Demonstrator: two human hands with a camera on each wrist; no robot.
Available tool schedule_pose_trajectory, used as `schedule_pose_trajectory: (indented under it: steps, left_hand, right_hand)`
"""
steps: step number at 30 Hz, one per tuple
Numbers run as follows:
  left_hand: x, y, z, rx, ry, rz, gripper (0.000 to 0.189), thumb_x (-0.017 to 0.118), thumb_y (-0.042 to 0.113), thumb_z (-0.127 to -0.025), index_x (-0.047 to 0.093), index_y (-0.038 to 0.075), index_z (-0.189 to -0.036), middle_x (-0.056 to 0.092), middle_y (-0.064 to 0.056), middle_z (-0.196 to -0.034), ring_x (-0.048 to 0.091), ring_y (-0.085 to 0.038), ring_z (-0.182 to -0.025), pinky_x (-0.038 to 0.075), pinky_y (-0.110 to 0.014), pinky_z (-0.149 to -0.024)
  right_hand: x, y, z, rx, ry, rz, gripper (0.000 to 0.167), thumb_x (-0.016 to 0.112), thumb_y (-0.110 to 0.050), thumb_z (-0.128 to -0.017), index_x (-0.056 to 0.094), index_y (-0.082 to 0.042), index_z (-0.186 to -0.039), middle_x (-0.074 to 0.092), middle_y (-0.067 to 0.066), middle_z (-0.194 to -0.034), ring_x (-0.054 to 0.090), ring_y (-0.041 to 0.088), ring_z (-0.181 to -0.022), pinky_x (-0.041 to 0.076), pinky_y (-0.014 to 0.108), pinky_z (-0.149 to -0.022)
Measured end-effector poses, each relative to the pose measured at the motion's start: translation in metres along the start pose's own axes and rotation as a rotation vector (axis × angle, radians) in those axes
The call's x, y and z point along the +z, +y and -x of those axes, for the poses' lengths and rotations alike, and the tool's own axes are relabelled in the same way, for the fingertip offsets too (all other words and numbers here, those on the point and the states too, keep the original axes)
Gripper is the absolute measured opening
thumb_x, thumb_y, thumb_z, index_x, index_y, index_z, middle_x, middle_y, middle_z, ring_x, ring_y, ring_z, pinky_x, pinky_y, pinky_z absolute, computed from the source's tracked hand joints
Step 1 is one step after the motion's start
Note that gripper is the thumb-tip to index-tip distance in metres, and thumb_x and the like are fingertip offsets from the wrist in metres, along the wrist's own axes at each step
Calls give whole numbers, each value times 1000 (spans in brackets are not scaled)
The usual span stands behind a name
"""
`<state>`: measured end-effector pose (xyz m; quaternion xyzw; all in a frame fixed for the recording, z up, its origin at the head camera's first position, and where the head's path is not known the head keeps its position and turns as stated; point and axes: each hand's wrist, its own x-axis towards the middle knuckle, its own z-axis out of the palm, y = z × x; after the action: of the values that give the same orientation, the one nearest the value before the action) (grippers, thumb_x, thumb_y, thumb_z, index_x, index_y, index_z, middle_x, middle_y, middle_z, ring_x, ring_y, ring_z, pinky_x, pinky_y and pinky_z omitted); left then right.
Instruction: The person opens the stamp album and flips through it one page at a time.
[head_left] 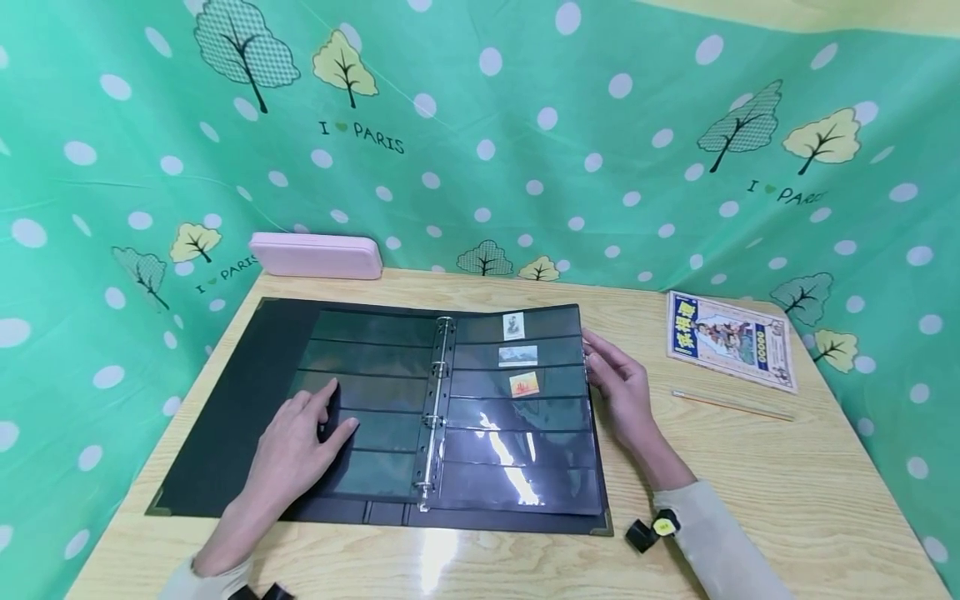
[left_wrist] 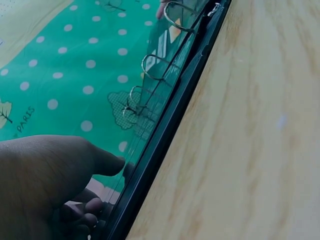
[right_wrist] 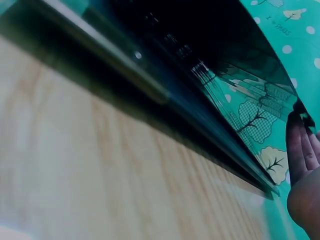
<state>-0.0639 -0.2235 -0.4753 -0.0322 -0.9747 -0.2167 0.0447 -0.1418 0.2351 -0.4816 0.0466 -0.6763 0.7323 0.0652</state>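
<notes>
A stamp album (head_left: 217, 400) lies open on the tabletop (head_left: 750, 483), three stamps (head_left: 518, 357) in the top rows of its right page (head_left: 555, 446). Behind its left half sits a pencil case (head_left: 315, 256). Right of the album lies a booklet (head_left: 731, 340), a pencil (head_left: 731, 406) before it. The left hand (head_left: 296, 437) is over the left page (head_left: 378, 475), the right hand (head_left: 618, 383) at the right page's edge.

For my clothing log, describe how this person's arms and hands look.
The left sleeve and right sleeve are plain, pale beige-grey. The left hand and right hand are ungloved. Small black blocks sit at both cuffs; by the right one is a yellow face, its marking unreadable.
</notes>
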Motion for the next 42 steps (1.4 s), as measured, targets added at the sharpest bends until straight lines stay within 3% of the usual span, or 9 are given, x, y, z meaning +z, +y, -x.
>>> schedule_pose_trajectory:
  steps: [4, 8, 11, 13, 19, 26, 33, 38, 42]
  left_hand:
    - [-3, 1, 1, -7, 8, 5, 69, 80, 33, -104, 57, -6, -156, 60, -8, -97, 52, -26, -83, 40, -38, -64]
    - [-4, 3, 1, 4, 58, 42, 64, 80, 30, -104, 62, -8, -152, 60, -4, -94, 51, -20, -78, 40, -36, -62]
    - [-5, 8, 1, 39, 126, 115, 55, 80, 25, -104, 67, -6, -147, 61, 1, -90, 53, -14, -75, 44, -35, -64]
    - [-6, 14, 2, 52, 148, 224, 47, 81, 19, -104, 71, -3, -144, 63, 2, -91, 57, -11, -76, 49, -31, -68]
    - [-7, 46, 9, 52, 96, 553, 31, 78, 10, -105, 77, 6, -135, 68, 1, -95, 63, -8, -83, 55, -19, -74]
    - [-10, 81, 14, 134, 2, 678, 30, 76, 13, -107, 77, 9, -137, 74, 5, -105, 69, -9, -94, 59, -25, -82]
    - [-16, 108, 12, 220, -46, 749, 30, 79, 14, -105, 77, 15, -135, 74, 7, -104, 70, -9, -92, 61, -27, -80]
    - [-17, 123, 8, 244, -104, 825, 29, 75, 14, -107, 76, 13, -136, 77, -1, -108, 73, -12, -96, 62, -29, -81]
    - [-14, 134, 5, 233, -195, 857, 32, 73, 19, -109, 73, 9, -140, 79, -5, -115, 74, -13, -103, 62, -30, -85]
  right_hand:
    - [3, -5, 0, -5, -67, -131, 43, 53, -12, -119, 57, 3, -158, 78, -3, -124, 74, 8, -102, 63, 23, -82]
    - [5, -12, 3, -18, -134, -182, 42, 47, -17, -121, 60, -5, -159, 73, -3, -125, 70, 8, -107, 61, 21, -77]
    - [6, -17, 4, -46, -198, -186, 46, 41, -21, -122, 55, -4, -162, 68, -3, -128, 67, 7, -113, 58, 20, -77]
    - [8, -20, 4, -81, -248, -196, 49, 37, -24, -123, 51, -2, -165, 68, -1, -132, 66, 9, -118, 58, 20, -79]
    - [15, -30, 7, -189, -396, -312, 60, 22, -32, -123, 44, 1, -167, 62, 8, -154, 63, 15, -134, 61, 22, -90]
    - [22, -44, 15, -256, -547, -435, 73, 5, -39, -121, 30, 9, -170, 41, 19, -173, 47, 25, -156, 52, 32, -116]
    - [24, -54, 23, -229, -635, -375, 82, -5, -46, -118, 30, 2, -173, 30, 7, -182, 26, 20, -168, 41, 28, -120]
    - [24, -57, 28, -144, -667, -271, 86, -10, -51, -115, 34, -6, -174, 29, -1, -183, 27, 17, -166, 37, 33, -124]
    - [28, -59, 32, -80, -704, -107, 87, -10, -55, -115, 32, -8, -175, 27, -1, -183, 27, 14, -166, 37, 32, -125]
